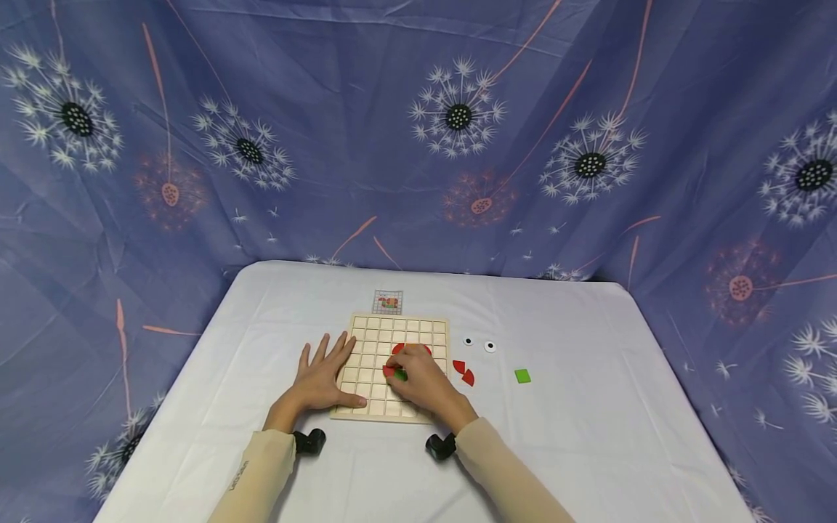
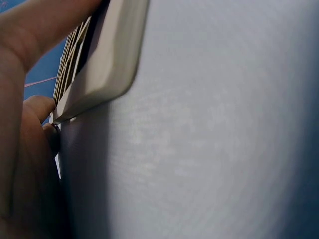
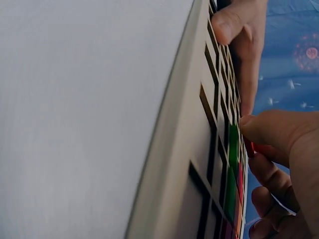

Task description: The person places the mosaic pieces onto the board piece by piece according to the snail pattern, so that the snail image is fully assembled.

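A wooden grid board (image 1: 374, 392) lies on the white-covered table. My left hand (image 1: 320, 381) rests along its left side, fingers spread, with the thumb over the near-left corner. Over the middle of the grid, my right hand (image 1: 423, 379) pinches a small red quarter-round piece (image 1: 388, 371) between thumb and fingertips; the right wrist view shows the red piece (image 3: 249, 148) right at the board's surface. Green pieces (image 3: 233, 144) sit in the cells beside it. Another red piece (image 1: 397, 349) lies farther up the grid, and the right hand hides part of this group.
Right of the board lie two red quarter-round pieces (image 1: 468, 378), two round eye pieces (image 1: 490, 347) and a green square (image 1: 522, 375). A small printed pattern card (image 1: 388, 302) lies beyond the far edge. A dandelion-patterned blue curtain (image 1: 366, 145) hangs behind the table.
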A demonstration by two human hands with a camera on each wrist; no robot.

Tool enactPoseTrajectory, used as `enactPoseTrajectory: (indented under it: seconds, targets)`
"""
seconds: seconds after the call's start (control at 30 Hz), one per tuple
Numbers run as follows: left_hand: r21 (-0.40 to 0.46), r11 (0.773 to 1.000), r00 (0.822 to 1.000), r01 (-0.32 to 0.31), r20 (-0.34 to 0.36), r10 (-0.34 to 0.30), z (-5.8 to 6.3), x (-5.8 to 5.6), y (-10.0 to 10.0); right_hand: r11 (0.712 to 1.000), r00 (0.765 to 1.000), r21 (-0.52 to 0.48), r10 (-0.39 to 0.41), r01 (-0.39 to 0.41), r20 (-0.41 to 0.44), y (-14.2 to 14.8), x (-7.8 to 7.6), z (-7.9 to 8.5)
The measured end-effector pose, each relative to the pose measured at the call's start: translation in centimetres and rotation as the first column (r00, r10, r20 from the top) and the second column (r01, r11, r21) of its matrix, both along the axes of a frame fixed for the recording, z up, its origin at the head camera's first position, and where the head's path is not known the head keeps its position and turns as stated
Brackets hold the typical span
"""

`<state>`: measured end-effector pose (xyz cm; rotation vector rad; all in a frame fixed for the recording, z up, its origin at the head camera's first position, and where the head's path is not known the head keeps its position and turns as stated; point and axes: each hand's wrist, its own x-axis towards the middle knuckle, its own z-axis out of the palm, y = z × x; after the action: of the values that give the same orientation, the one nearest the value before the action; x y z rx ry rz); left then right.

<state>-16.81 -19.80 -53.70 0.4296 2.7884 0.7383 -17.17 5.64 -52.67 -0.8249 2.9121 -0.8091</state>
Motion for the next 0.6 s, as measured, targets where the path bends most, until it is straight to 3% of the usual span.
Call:
enactPoseTrajectory:
  seconds: [0.6]
  targets:
    - [-0.008, 1.000, 1.000, 0.004, -0.006, -0.004, 0.0, 0.0, 0.0, 0.996, 0.997, 0.061, 0.061, -0.063, 0.037, -1.2, -0.3, -0.2]
